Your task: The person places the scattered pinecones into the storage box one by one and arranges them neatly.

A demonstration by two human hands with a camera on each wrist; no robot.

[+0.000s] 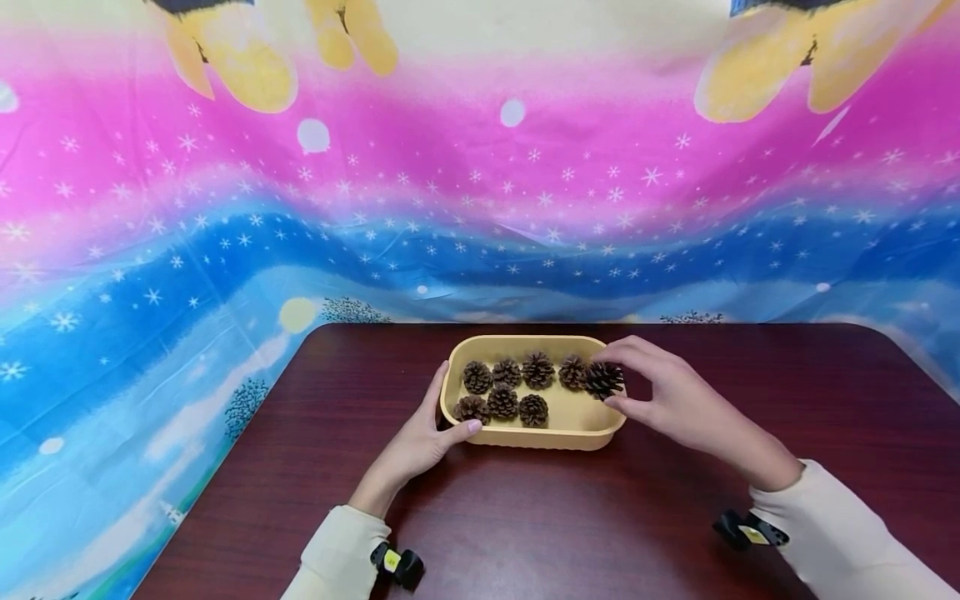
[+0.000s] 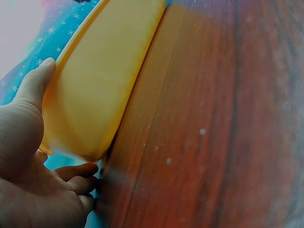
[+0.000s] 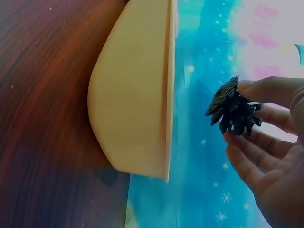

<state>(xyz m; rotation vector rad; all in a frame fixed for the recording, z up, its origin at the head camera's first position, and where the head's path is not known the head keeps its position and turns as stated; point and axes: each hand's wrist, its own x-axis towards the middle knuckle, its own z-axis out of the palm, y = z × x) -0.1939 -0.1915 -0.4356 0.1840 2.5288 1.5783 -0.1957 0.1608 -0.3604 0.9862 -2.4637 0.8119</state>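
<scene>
A yellow rectangular plastic container (image 1: 555,438) with rounded corners stands on the table, with several brown pine cones (image 1: 537,370) inside. My right hand (image 1: 675,396) pinches one pine cone (image 1: 604,380) between thumb and fingertips at the container's right end. In the right wrist view that pine cone (image 3: 233,108) is raised beyond the rim, its scales spread. The left hand (image 1: 420,433) grips the container's left end, thumb over the near rim and fingers around the end wall. Its thumb (image 2: 38,80) lies along the rim in the left wrist view.
The dark red wooden table (image 1: 570,517) has rounded far corners. A colourful cloth backdrop (image 1: 480,200) with snowflakes hangs behind it. Black devices (image 1: 399,565) are strapped at both wrists over pale sleeves (image 1: 337,550).
</scene>
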